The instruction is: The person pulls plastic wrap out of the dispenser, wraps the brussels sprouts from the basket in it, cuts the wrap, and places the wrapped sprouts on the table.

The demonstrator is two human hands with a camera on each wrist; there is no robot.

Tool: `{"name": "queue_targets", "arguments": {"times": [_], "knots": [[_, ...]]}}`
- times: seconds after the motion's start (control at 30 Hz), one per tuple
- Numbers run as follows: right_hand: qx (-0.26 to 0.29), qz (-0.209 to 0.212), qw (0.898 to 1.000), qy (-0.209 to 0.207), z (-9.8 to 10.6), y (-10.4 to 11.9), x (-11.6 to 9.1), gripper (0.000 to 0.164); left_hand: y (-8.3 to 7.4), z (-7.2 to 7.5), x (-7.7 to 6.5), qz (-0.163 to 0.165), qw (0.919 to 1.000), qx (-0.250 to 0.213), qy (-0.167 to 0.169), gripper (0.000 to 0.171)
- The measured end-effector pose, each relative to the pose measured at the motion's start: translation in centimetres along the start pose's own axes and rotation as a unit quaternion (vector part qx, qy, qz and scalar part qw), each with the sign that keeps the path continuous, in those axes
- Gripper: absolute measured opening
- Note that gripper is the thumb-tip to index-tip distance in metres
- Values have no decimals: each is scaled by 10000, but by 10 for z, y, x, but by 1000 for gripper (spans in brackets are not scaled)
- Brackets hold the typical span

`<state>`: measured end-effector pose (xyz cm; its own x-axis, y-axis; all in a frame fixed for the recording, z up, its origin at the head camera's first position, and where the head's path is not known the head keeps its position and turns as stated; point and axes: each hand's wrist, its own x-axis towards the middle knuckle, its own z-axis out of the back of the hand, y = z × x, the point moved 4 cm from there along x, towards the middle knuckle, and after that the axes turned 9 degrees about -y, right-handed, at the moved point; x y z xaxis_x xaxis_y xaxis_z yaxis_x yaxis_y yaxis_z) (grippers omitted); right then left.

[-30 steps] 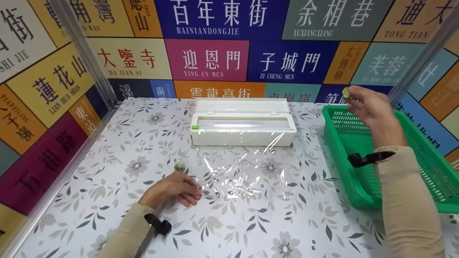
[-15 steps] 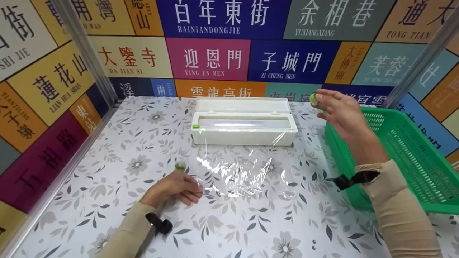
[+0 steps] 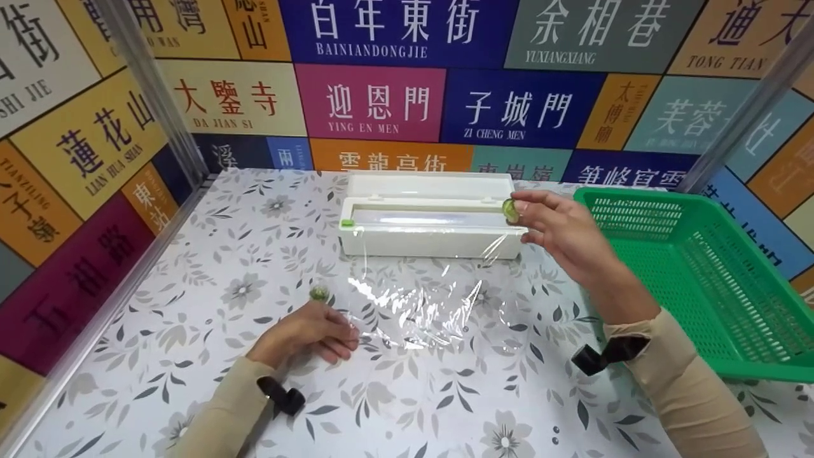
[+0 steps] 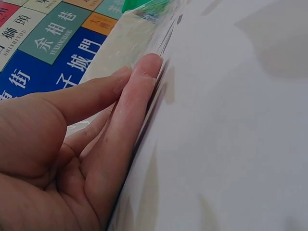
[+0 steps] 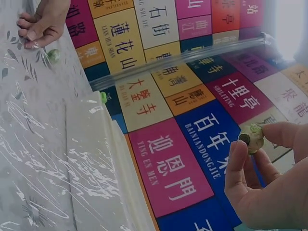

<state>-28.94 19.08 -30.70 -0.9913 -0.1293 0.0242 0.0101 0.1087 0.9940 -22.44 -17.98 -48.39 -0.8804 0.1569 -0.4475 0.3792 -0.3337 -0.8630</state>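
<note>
My right hand (image 3: pixel 559 238) pinches a small round green piece (image 3: pixel 510 210), perhaps a vegetable, above the right end of the white cling film box (image 3: pixel 432 245). In the right wrist view the piece (image 5: pixel 252 138) is pale green with a dark spot, between thumb and fingertips. Clear cling film (image 3: pixel 413 312) runs from the box over the table towards me. At its near left corner my left hand (image 3: pixel 315 334) lies low, thumb and finger pinching the film's edge. Beyond that hand sits another small round green piece (image 3: pixel 319 292) on the table.
A green plastic basket (image 3: pixel 674 254) stands at the right of the table. The box's lid (image 3: pixel 432 186) is raised at the back, with a green cutter slider (image 3: pixel 347 223) at its left end. Walls with coloured signs enclose the table (image 3: pixel 241 407).
My right hand has moved left and down from above the green basket to the box's right end, still holding the green piece. The left hand has stayed nearly still.
</note>
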Motion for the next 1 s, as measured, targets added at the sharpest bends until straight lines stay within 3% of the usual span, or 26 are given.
{"name": "queue_targets", "arguments": {"times": [0.13, 0.53, 0.73, 1.0], "knots": [[-134, -182, 9997, 90, -12, -12, -4, 18, -1, 0, -1, -34, 10000, 9, 70, 21], [-869, -432, 9946, 371, -43, -75, -12, 29, -1, 2, -2, -108, 9999, 67, 88, 24], [-1341, -472, 9865, 809, -58, -104, -21, 32, -1, 1, -2, -19, 10000, 88, 28, 25], [-1781, -617, 9776, 939, -67, -128, -23, 40, -2, 1, -4, -103, 9999, 24, 51, 24]]}}
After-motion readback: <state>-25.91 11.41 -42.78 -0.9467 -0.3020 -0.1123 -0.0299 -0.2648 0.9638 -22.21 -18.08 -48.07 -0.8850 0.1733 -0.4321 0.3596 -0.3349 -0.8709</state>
